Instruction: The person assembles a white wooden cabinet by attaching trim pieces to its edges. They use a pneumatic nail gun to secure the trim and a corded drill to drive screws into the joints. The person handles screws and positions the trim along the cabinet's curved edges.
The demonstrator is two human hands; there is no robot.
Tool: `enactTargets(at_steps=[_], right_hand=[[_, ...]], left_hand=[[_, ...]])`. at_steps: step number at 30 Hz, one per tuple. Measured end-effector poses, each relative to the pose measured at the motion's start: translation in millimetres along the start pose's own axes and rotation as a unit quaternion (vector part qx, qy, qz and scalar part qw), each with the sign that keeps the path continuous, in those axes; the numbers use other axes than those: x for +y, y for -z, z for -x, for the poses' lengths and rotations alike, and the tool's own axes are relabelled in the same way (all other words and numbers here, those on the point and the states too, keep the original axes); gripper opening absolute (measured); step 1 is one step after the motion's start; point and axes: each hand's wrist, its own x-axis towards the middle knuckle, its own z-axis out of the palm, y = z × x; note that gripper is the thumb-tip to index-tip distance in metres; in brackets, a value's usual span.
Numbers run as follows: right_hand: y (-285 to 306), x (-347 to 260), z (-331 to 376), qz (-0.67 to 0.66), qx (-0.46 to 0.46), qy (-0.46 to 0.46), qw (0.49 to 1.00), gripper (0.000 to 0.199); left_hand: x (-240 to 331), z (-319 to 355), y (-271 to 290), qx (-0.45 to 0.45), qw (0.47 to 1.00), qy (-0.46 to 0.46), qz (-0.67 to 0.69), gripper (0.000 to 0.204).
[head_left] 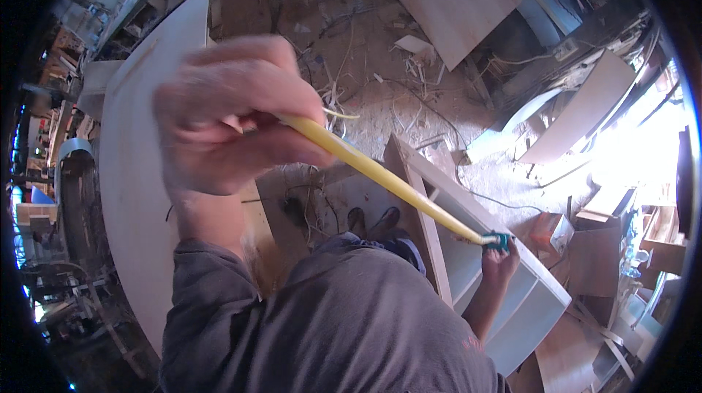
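At the far left, dim workshop clutter bends along the rim, mostly too dark to make out. Next comes a long, smooth, pale board (139,137), partly covered by the left hand (241,115). Blurred and close to the camera, that hand is nearly closed, fingers curled, with thumb and forefinger pinching a yellow tape (387,177); the tape's tip is hidden in the grip. The narrow, slightly glossy strip slants down rightward, stretched between both hands above the dusty, scrap-strewn floor (344,49). It passes over an open wooden frame (433,254) with straight plank edges and pale inner panels. At the frame's far edge, the right hand (501,265) is closed around a small green case (497,241), where the tape ends; its fingers are hard to make out. Farther right, glare washes out detail.
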Motion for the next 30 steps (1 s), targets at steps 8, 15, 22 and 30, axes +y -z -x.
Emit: enactTargets(at_steps=[8,15,22,30], right_hand=[[-187,78,-28,0.367,-0.278,0.080,0.884,0.041],[-229,90,-33,0.348,-0.210,0.031,0.913,0.049],[-143,159,-77,0.466,-0.011,0.104,0.879,0.043],[-126,264,-61,0.715,0.116,0.138,0.676,0.033]], left_hand=[[-6,-99,72,-0.054,0.939,-0.092,-0.327,0.025],[-117,-188,94,-0.281,0.907,0.125,-0.288,0.039],[-347,-161,104,-0.288,0.880,0.130,-0.356,0.021],[-555,-123,165,-0.360,0.792,0.294,-0.396,0.025]])
